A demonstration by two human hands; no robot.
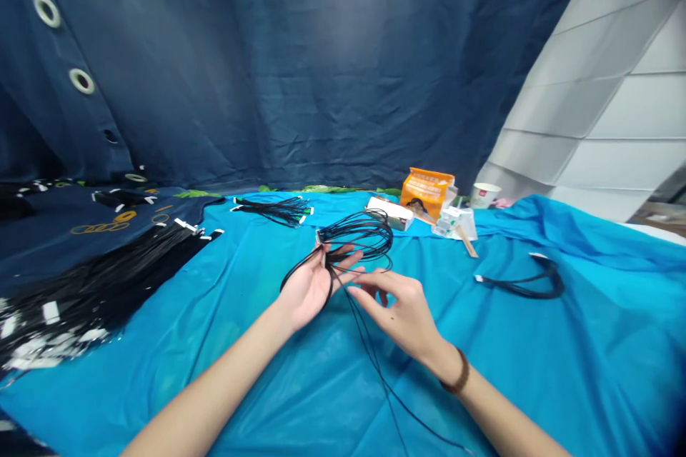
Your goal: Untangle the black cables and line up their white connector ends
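A looped bundle of thin black cables (364, 234) with a white connector at its end rests in my left hand (306, 287), palm up, thumb bent over the cables near the connector. My right hand (399, 308) is just to the right, thumb and forefinger brought together at some cable strands beside the left fingertips. From between the hands, loose black strands (369, 353) hang down and trail across the blue cloth toward the lower right. Exactly how many strands the right fingers pinch is too small to tell.
Blue cloth (241, 314) covers the table. On the left lies a large pile of black cables (123, 278); a smaller bundle (273, 210) sits behind. A bent cable bundle (547, 285) is at right. An orange bag (426, 193), white box (390, 214) and paper cup (485, 194) stand at the back.
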